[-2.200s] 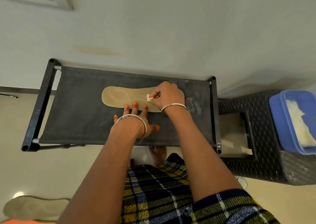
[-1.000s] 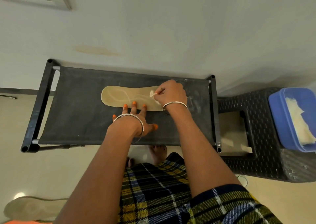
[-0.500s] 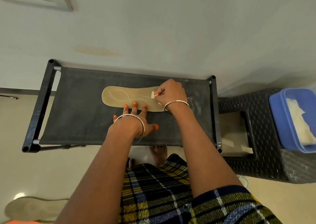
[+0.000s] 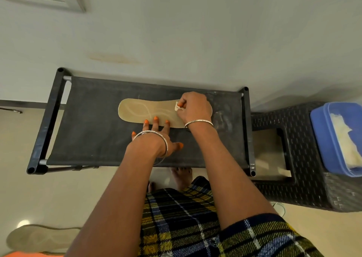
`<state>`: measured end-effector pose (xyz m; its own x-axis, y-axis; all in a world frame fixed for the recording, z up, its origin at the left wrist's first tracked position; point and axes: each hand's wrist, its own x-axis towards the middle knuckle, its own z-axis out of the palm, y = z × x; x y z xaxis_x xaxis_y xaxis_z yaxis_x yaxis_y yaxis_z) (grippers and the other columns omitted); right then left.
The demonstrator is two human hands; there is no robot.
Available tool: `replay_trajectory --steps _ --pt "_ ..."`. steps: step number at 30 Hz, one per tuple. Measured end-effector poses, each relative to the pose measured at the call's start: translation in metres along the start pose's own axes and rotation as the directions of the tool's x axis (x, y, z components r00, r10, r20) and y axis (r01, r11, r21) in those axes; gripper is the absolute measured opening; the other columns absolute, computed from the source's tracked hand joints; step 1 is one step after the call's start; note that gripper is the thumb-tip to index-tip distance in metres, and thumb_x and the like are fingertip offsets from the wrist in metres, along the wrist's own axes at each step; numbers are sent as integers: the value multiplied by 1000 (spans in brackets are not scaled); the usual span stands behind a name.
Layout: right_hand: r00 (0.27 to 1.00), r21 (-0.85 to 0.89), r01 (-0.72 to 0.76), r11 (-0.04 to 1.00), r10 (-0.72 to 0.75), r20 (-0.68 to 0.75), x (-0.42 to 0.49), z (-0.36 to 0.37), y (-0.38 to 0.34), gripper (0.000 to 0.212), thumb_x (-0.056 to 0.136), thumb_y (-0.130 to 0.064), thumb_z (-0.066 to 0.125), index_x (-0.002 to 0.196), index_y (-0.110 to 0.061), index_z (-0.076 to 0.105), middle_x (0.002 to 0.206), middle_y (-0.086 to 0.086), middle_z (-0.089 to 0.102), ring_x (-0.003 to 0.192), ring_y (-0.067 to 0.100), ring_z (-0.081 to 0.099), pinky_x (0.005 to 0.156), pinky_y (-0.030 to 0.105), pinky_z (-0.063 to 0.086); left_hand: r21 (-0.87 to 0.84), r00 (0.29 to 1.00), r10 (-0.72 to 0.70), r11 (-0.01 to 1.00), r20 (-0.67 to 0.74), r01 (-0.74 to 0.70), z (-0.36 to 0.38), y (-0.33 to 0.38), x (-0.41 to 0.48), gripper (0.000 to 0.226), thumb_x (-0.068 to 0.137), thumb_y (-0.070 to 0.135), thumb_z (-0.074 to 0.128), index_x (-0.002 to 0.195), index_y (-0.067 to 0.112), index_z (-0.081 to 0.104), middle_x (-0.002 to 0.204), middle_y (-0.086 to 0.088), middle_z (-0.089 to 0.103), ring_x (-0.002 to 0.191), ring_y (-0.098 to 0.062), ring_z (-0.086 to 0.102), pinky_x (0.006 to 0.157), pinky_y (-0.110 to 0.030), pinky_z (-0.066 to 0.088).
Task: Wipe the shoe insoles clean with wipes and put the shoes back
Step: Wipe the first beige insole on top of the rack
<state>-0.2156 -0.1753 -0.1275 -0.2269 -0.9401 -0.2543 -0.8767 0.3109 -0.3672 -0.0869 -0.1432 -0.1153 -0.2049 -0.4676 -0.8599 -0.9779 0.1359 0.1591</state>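
Note:
A tan insole (image 4: 143, 110) lies flat on the black fabric top of a low rack (image 4: 94, 131), its length running left to right. My left hand (image 4: 156, 135) presses on the insole's near edge with straight fingertips. My right hand (image 4: 194, 107) covers the insole's right end and pinches a small folded white wipe (image 4: 177, 107) against it. A second insole (image 4: 39, 239), grey-tan, lies on the floor at the bottom left.
The rack stands against a pale wall. Right of it is a dark woven-pattern stool (image 4: 305, 158), and on that sits an open blue tub (image 4: 321, 135) with white wipes inside. My bare feet (image 4: 182, 176) stand on the floor under the rack's near edge.
My right hand has rubbed the wipe in small strokes over the insole's right end, shifting slightly right and back. My left hand has stayed pressed on the near edge.

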Motion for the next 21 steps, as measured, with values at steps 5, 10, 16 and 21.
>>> replay_trajectory --steps 5,10,16,21 --pt "985 46 116 992 -121 120 -2 -1 -7 12 83 -15 74 94 -18 79 96 1 75 89 20 68 86 34 56 0 1000 2 1000 7 -2 0 -1 0 88 93 65 38 151 31 -18 156 -4 -31 145 -34 -23 118 -59 5" --pt "979 -77 -155 985 164 123 7 -14 20 31 65 -28 75 95 -19 77 100 4 74 92 28 70 84 41 59 -9 1000 7 1000 21 -6 -1 -2 0 89 92 66 39 151 32 -19 156 -2 -31 145 -34 -23 118 -60 6" --pt "994 74 48 996 -55 93 -3 -2 -1 9 81 -25 77 90 -24 80 93 -6 76 87 15 69 80 28 55 -11 1000 10 1000 -3 -10 1 -1 -1 88 93 65 39 151 31 -18 157 -3 -30 145 -33 -23 118 -58 5" --pt "990 34 21 999 -26 139 2 -5 1 13 80 -22 77 93 -23 79 98 -2 75 92 20 68 83 36 58 -18 1000 6 1000 4 -6 2 -2 1 88 92 66 39 151 33 -17 157 -1 -30 145 -33 -23 118 -59 6"
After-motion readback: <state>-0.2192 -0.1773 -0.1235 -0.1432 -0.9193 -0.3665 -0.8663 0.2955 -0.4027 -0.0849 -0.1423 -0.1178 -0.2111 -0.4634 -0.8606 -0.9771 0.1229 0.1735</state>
